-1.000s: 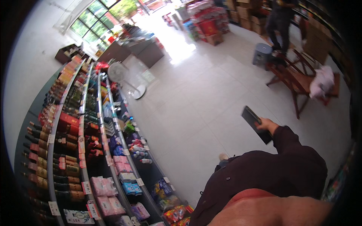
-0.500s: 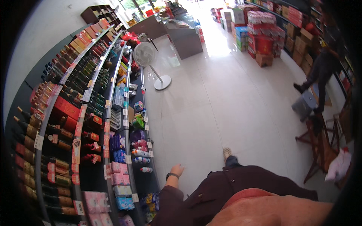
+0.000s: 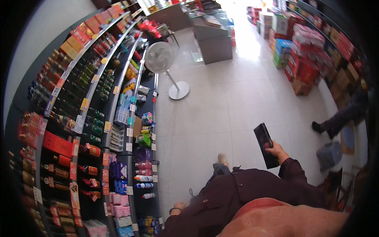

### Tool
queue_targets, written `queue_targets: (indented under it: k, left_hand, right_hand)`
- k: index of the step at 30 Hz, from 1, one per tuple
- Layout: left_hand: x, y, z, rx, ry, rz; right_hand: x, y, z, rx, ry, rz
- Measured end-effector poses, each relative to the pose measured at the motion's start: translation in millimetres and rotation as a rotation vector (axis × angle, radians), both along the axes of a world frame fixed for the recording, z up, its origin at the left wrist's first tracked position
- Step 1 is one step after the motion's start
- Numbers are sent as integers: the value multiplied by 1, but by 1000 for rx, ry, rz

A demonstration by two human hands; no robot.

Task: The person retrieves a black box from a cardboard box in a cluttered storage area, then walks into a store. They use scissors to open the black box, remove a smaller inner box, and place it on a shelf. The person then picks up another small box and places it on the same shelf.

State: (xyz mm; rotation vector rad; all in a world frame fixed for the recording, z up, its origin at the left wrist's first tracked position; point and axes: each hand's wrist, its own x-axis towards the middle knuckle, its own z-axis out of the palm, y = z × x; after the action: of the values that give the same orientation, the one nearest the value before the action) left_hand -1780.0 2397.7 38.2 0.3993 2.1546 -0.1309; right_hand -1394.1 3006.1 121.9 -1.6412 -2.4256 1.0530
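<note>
My right hand (image 3: pixel 278 151) is closed round one long side of a flat, black, rectangular thing (image 3: pixel 265 146). It has a glossy dark face with a faint reddish patch, and I hold it tilted in front of my body above the floor. What kind of thing it is, I cannot make out. Low at my left side hangs my left hand (image 3: pixel 180 206), with a dark band on its wrist. Its fingers are too small and partly hidden to read. The nearest goods to it are the lower shelves (image 3: pixel 157 185), with white and blue bottles (image 3: pixel 144 185); it stands apart from them.
Tall shelves of bottles and packets run along the left. A white standing fan (image 3: pixel 179 90) is ahead on the left, near a grey counter (image 3: pixel 217 49). Stacked cartons (image 3: pixel 302 67) line the right. A person (image 3: pixel 341 116) sits or stands there beside a grey bin (image 3: pixel 330 155).
My right hand has come into view with the flat black thing. My left hand has dropped lower and nearer my body. The view has turned left and moved forward.
</note>
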Motion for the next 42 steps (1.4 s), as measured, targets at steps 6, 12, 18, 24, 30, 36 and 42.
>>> queue_targets:
  k: [6,12,18,24,30,36,42]
  left_hand:
    - [-108,177,-10,-46,-146,-152]
    - [-262,487,27,457,114,-303]
    - [-348,786,145,967,152,-475]
    - [-400,961,221,1109,-93,-226]
    - [-476,1066,258,1256,-391,173]
    - [-582,1134,258,1616,-434,579]
    - [-693,1231,278,1854,-618,709]
  right_hand:
    - [-153,130,54,145,312,-10]
    - [-214,240,96,257,229,-28]
    - [-302,368,123,88,660,-123]
    - [-477,540,158,-10,774,126]
    - [-681,642,209,47,777,601]
    - [-845,709,220,163,766,830]
    - [-943,799,238,68,751,635]
